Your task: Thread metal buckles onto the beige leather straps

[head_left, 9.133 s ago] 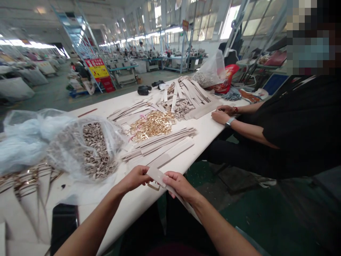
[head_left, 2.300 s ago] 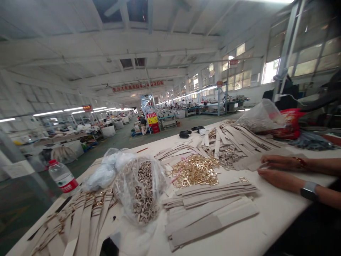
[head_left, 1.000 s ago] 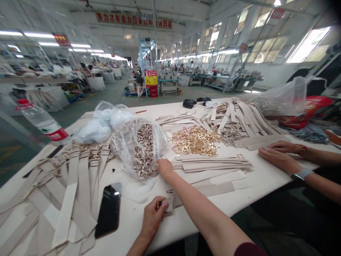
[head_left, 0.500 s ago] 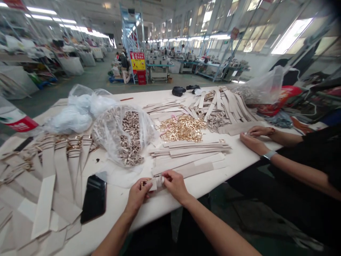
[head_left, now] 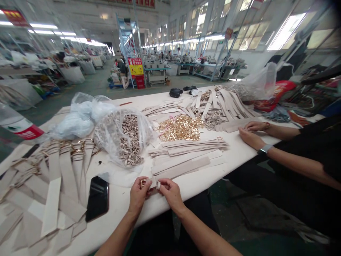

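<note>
My left hand (head_left: 137,196) is closed on a beige belt strap (head_left: 152,182), with a gold buckle (head_left: 143,183) at the finger side. Pinched in my right hand (head_left: 172,195) at the strap's right end is a small pale loop (head_left: 158,185); whether it is around the strap I cannot tell. Just beyond my hands lie flat beige strips (head_left: 183,168) and a stack of straps (head_left: 197,146). Loose gold buckles (head_left: 183,128) form a heap behind them. A clear plastic bag (head_left: 106,133) full of small beige loops (head_left: 129,142) stands left of that heap.
Finished-looking belts with buckles (head_left: 54,160) spread over the left side, beside a black phone (head_left: 98,198). A co-worker's hands (head_left: 252,135) are at the table's right edge. More straps (head_left: 229,103) and a red bag (head_left: 277,95) lie at the back right.
My right hand has come a little closer to my left, bringing the pale loop up against the strap's end. The view has shifted slightly.
</note>
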The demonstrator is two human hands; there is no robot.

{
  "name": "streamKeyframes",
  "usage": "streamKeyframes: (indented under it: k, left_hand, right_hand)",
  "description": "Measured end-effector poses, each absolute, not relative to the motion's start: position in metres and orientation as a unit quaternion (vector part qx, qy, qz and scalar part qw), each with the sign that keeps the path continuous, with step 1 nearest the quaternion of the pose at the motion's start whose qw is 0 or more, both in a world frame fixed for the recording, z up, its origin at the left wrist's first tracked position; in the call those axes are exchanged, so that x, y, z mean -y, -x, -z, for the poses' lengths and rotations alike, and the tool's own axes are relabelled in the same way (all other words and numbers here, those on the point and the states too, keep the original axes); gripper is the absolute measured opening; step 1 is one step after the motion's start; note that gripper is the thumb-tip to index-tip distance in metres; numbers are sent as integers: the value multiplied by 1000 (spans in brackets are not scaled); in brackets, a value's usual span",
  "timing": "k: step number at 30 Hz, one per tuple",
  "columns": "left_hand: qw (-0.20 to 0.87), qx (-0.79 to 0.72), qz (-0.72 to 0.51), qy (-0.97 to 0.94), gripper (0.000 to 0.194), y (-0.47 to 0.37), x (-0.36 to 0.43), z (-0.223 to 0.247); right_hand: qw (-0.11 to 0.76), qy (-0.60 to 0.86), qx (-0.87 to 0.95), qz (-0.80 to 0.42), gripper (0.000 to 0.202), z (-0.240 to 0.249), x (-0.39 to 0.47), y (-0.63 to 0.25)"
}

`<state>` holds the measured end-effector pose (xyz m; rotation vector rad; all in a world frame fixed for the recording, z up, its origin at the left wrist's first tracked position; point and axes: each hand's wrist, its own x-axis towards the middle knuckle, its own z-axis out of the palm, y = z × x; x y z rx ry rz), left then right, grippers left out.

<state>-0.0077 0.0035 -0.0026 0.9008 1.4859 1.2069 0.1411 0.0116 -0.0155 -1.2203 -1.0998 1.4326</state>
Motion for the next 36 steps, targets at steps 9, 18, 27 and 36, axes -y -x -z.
streamKeyframes:
  k: [9, 18, 27, 36]
  left_hand:
    - [498, -601, -514, -355, 41, 10, -4, 17]
    - [466, -583, -493, -447, 33, 9, 3, 26]
    - [479, -563, -459, -493, 27, 10, 7, 12]
    - [453, -557, -405, -567, 23, 13, 9, 7]
  right_hand:
    - [495, 506, 530, -467, 19, 5, -6, -136]
    - [513, 518, 384, -567, 25, 16, -13, -130]
    - [449, 557, 531, -455, 6, 6, -12, -146]
    - [345, 506, 502, -611, 12, 3, -33, -169]
